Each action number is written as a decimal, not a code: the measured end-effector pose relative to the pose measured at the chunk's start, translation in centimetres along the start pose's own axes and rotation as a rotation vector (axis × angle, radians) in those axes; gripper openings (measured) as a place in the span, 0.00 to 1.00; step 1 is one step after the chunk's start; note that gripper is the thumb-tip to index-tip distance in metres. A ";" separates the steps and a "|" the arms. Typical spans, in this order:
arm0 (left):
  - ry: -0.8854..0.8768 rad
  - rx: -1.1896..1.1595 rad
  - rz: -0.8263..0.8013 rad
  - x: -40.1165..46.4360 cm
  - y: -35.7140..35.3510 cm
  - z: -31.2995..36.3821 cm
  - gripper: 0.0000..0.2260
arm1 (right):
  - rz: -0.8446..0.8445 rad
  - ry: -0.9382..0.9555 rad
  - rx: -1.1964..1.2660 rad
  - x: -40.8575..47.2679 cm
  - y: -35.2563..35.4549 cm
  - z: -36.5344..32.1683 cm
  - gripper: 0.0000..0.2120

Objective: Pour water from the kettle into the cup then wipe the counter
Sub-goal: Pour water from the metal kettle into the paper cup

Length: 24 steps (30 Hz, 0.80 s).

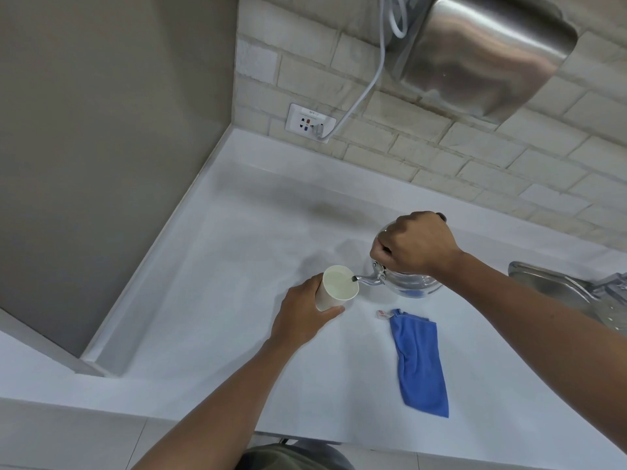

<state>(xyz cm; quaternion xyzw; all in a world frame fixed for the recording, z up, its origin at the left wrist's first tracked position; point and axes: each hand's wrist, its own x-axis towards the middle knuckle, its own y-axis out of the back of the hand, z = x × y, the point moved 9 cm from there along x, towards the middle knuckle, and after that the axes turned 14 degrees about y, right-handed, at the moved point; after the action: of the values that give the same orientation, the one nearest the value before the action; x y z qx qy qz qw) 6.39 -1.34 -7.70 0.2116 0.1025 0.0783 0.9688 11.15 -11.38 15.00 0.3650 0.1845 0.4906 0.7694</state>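
While left hand (pixel 302 315) grips cup (pixel 337 288) | right hand (pixel 415 242) grips kettle (pixel 407 281), spout over rim

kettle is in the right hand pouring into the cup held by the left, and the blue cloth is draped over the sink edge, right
Not quite. The head view shows the blue cloth lying flat on the white counter, near the kettle, not on the sink. The rest holds: the right hand tips the kettle into the cup held by the left hand.

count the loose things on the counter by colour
white: 1, the cup
silver: 1, the kettle
blue: 1, the cloth
total: 3
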 end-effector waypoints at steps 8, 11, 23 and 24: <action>0.002 -0.002 -0.007 0.0 -0.1 -0.1 0.31 | -0.019 0.008 0.010 0.1 -0.3 -0.1 0.17; 0.002 -0.002 -0.006 0.1 -0.1 -0.1 0.31 | -0.025 0.011 0.011 0.2 -0.4 0.0 0.18; 0.007 -0.001 -0.004 0.0 0.0 -0.1 0.30 | -0.034 0.003 0.002 0.4 -0.1 0.0 0.18; 0.008 -0.001 -0.003 0.0 0.0 -0.1 0.30 | -0.030 0.003 0.002 0.4 -0.1 0.0 0.18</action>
<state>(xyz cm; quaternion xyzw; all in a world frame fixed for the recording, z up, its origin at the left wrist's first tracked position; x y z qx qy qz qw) 6.38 -1.34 -7.80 0.2107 0.1065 0.0775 0.9686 11.32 -11.07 14.96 0.3623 0.1915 0.4795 0.7760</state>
